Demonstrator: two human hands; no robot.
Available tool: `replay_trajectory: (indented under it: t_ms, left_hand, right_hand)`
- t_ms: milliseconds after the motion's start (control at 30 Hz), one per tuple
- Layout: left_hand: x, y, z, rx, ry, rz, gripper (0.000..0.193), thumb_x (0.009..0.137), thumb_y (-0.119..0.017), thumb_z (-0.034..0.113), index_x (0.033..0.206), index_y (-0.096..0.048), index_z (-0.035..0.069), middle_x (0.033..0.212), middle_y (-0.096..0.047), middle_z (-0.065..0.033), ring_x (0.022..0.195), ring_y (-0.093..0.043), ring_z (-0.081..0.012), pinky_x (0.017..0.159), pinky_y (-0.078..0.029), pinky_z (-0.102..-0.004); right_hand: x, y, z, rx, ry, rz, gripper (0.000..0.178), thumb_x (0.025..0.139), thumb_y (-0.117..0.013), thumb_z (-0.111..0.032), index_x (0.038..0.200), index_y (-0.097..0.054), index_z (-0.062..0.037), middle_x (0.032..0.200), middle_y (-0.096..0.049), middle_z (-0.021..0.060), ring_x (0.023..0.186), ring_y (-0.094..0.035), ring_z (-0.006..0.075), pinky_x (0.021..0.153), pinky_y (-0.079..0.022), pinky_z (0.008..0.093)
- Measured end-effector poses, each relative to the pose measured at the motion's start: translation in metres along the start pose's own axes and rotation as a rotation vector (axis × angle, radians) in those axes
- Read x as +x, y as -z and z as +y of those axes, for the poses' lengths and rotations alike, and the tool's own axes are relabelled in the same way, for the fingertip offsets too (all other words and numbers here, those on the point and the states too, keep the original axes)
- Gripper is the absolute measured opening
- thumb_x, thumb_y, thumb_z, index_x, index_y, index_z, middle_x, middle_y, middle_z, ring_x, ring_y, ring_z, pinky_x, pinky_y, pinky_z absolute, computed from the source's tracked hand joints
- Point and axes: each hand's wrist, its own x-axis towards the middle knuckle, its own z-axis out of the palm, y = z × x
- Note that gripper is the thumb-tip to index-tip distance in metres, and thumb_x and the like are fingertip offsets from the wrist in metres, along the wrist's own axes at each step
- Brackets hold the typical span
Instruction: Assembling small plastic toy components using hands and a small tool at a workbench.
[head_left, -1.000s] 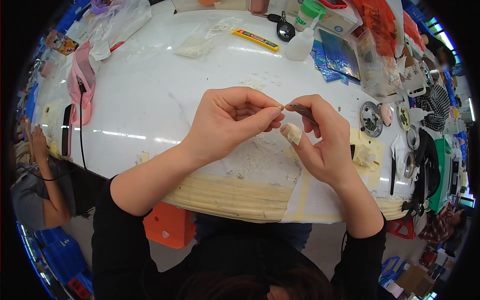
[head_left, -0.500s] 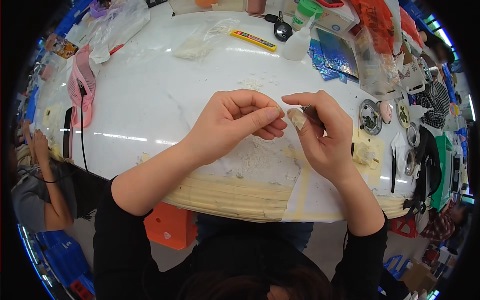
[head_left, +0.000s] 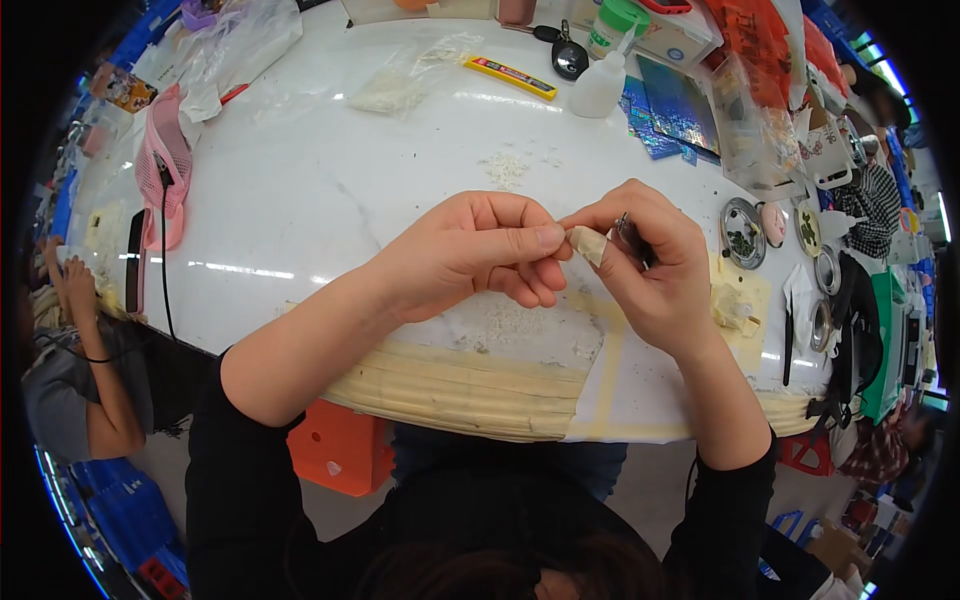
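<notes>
Pinching thumb to index, bare left hand [head_left: 480, 245] meets bare right hand [head_left: 655, 285] fingertips, on near side of scattered white granules [head_left: 507, 168]; can't tell what's between. Right hand wraps 1 dark metal hand tool [head_left: 630, 238], right of granules, axis mostly hidden.

Over a glossy white table [head_left: 290, 150], the left hand [head_left: 480, 250] presses its thumb against its forefinger, and the fingertips of the right hand [head_left: 655, 265] meet them; whatever lies between is hidden. Beige tape [head_left: 588, 245] wraps the right thumb, and a dark metal tool [head_left: 633, 238] sits within that hand's curled fingers. White crumbs [head_left: 507, 170] lie scattered beyond the hands. Farther back, a yellow box [head_left: 511, 78] lies near a white squeeze bottle [head_left: 600, 90] and a black key fob [head_left: 570, 62].
</notes>
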Motion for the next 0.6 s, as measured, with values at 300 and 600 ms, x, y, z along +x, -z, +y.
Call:
replay_trajectory:
  t_ms: [300, 600]
  left_hand:
    - [-0.001, -0.008, -0.006, 0.236, -0.297, 0.191, 0.016, 0.094, -0.064, 0.01, 0.103, -0.068, -0.003, 0.094, -0.071, -0.0122, 0.084, -0.071, -0.0173, 0.075, -0.058, -0.0256]
    - [-0.001, -0.011, -0.011, 0.478, -0.409, 0.319, 0.015, 0.09, -0.066, 0.001, 0.104, -0.069, -0.005, 0.097, -0.072, -0.011, 0.085, -0.07, -0.0127, 0.077, -0.058, -0.0234]
  right_hand:
    - [-0.001, -0.005, -0.002, -0.194, 0.106, 0.103, 0.025, 0.073, -0.061, 0.011, 0.093, -0.068, -0.0021, 0.083, -0.061, 0.0071, 0.071, -0.065, 0.0172, 0.06, -0.054, 0.0273]
    - [-0.004, -0.011, 0.001, -0.292, 0.183, 0.144, 0.026, 0.069, -0.065, 0.009, 0.092, -0.068, -0.003, 0.08, -0.06, 0.0066, 0.065, -0.064, 0.019, 0.057, -0.053, 0.0283]
